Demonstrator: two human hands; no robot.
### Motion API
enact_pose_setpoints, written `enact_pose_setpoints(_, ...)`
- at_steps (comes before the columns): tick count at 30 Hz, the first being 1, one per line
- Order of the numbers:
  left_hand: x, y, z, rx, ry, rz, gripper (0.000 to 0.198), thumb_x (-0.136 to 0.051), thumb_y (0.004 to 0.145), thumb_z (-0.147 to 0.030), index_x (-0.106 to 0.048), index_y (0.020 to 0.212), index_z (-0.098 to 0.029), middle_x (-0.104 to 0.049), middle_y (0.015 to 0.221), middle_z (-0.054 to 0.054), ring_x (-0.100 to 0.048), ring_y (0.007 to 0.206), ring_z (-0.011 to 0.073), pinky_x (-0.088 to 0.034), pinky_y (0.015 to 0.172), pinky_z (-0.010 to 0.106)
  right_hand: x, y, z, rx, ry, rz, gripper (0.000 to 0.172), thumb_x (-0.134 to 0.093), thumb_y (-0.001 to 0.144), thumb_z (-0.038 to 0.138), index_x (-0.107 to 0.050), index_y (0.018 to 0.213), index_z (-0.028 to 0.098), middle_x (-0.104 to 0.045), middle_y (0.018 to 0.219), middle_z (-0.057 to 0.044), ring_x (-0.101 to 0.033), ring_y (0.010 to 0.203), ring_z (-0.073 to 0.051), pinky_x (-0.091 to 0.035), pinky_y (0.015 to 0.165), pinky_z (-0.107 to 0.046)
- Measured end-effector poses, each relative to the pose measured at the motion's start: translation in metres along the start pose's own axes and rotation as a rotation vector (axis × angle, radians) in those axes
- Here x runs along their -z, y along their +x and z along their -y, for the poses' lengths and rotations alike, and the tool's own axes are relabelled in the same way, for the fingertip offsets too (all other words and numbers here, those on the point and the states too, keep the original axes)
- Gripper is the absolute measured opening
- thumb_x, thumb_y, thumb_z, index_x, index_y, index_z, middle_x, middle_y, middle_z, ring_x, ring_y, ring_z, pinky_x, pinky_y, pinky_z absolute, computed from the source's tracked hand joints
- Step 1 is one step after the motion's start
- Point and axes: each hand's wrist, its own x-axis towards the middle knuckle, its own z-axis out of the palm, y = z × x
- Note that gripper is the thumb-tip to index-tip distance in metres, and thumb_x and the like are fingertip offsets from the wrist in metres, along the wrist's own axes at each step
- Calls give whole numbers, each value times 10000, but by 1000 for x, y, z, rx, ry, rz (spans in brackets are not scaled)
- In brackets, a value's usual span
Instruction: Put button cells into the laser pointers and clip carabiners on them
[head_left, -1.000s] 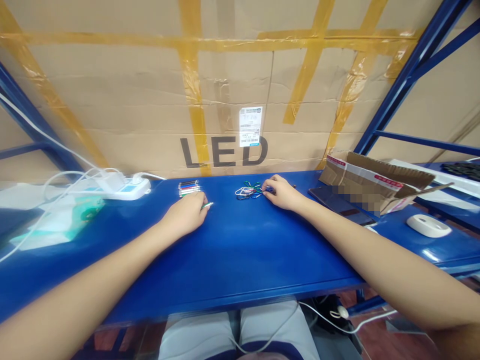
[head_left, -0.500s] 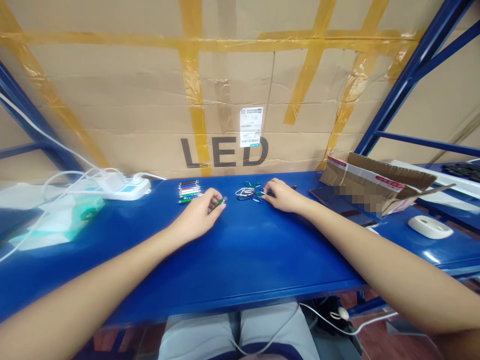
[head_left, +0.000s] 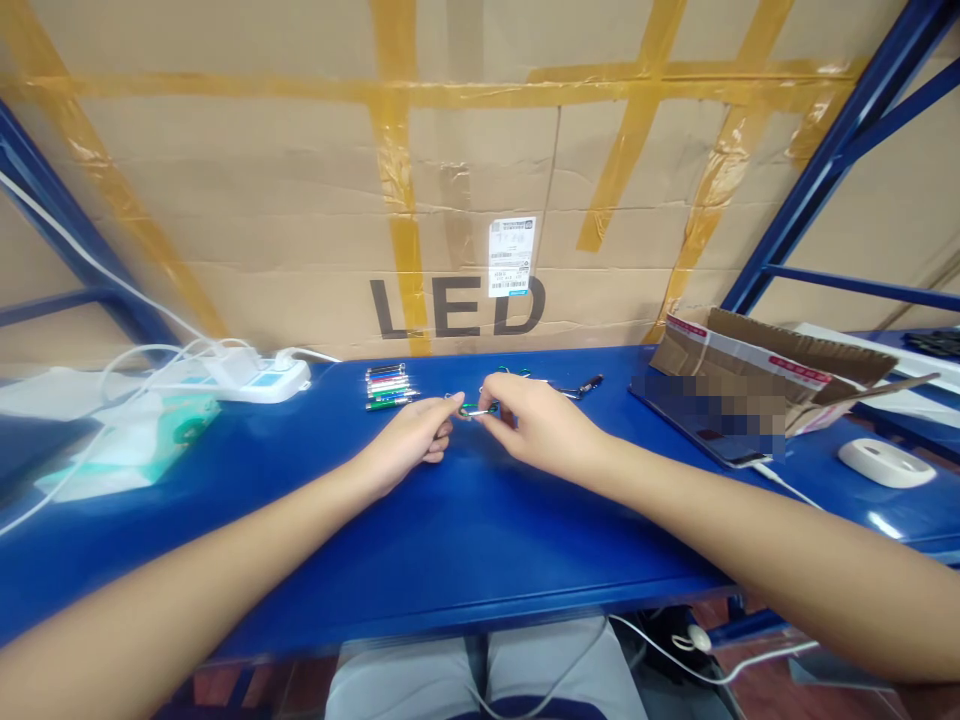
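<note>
My left hand (head_left: 416,435) is closed in a pinch at the middle of the table. The small green cylinder with a silvery end that it held is now mostly hidden by the fingers. Right against its thumb tip, my right hand (head_left: 536,420) pinches a green carabiner (head_left: 474,409), which spans the gap between both hands. Several slim coloured cylinders (head_left: 388,385) with metal ends lie in a row behind my left hand. Other carabiners (head_left: 516,371) lie behind my right hand, partly hidden by it. A dark slender object (head_left: 590,385) lies to their right.
A blue table (head_left: 450,540) stands before a large taped carton (head_left: 300,220). At left are a white power strip (head_left: 277,380) with cables and a green-white packet (head_left: 150,450). At right are an open cardboard box (head_left: 750,360), a phone (head_left: 675,420) on a cable and a white mouse (head_left: 885,463).
My right hand has come left from the carabiner pile with a green carabiner, meeting my left hand. My left hand has turned, hiding the small green cylinder. The view has shifted slightly.
</note>
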Motion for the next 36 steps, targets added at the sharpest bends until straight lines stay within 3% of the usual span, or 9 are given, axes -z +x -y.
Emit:
enact_pose_setpoints(3,2,-2,3,-5,70,41,333,-670,840,-456,-539,771,-158,-260,561,-103,-214,450,41,-150,444,197,-8,-6,-3,70,-67,-33,83,-478,945,163,-529,887,194,-643,922,-52,-583,780,-162,-394,669,-259)
enact_pose_setpoints(5,3,-1,5,-41,137,49,322,-662,846,-440,-523,750,-165,-273,551,-101,-236,455,46,-172,452,196,-11,-9,-7,65,-46,-6,14,-511,941,198,-517,929,197,-643,923,-43,-584,758,-158,-403,667,-257)
enact_pose_setpoints(9,5,2,8,-99,224,48,326,-630,854,-436,-488,717,-177,-319,549,-88,-277,461,55,-192,456,202,-9,-11,-9,50,-62,129,187,-477,992,357,-479,1061,183,-657,952,-63,-608,776,-187,-414,674,-282)
enact_pose_setpoints(13,4,2,6,-126,201,75,352,-640,834,-424,-426,682,-190,-318,555,-88,-273,467,54,-189,458,205,-6,-11,-7,120,-161,294,289,-276,1058,365,-478,942,196,-649,888,-63,-599,732,-192,-383,653,-299)
enact_pose_setpoints(19,0,-2,6,-121,193,121,354,-605,852,-438,-391,688,-207,-298,552,-92,-253,473,70,-204,461,216,-2,-12,-4,132,-211,358,284,-283,1053,364,-480,950,186,-659,840,-58,-590,657,-180,-328,596,-296)
enact_pose_setpoints(24,-1,-8,6,-274,511,55,327,-531,921,-434,-462,707,-195,-433,609,-44,-375,553,112,-317,525,240,-6,-10,-6,73,-254,322,219,-347,1020,304,-504,928,183,-680,846,-74,-595,642,-188,-298,580,-303)
enact_pose_setpoints(30,-5,-16,3,-386,565,111,362,-346,1012,-452,-562,866,-201,-505,723,-9,-469,637,143,-396,605,263,-5,-8,-9,-70,-184,228,213,-332,1023,295,-493,942,180,-690,899,-92,-624,733,-204,-358,634,-293)
enact_pose_setpoints(33,-6,-16,2,-387,591,128,315,-377,1010,-459,-543,921,-207,-511,719,-19,-510,644,141,-434,651,271,-3,-8,-7,-110,-215,207,226,-312,1028,308,-486,968,175,-697,900,-101,-630,722,-221,-350,625,-306)
enact_pose_setpoints(36,-8,-13,4,-357,570,149,304,-413,1002,-445,-516,852,-202,-531,706,-18,-538,656,137,-455,695,282,-4,-8,-3,-124,-239,213,240,-298,1030,323,-480,987,172,-696,867,-101,-630,694,-231,-333,604,-313)
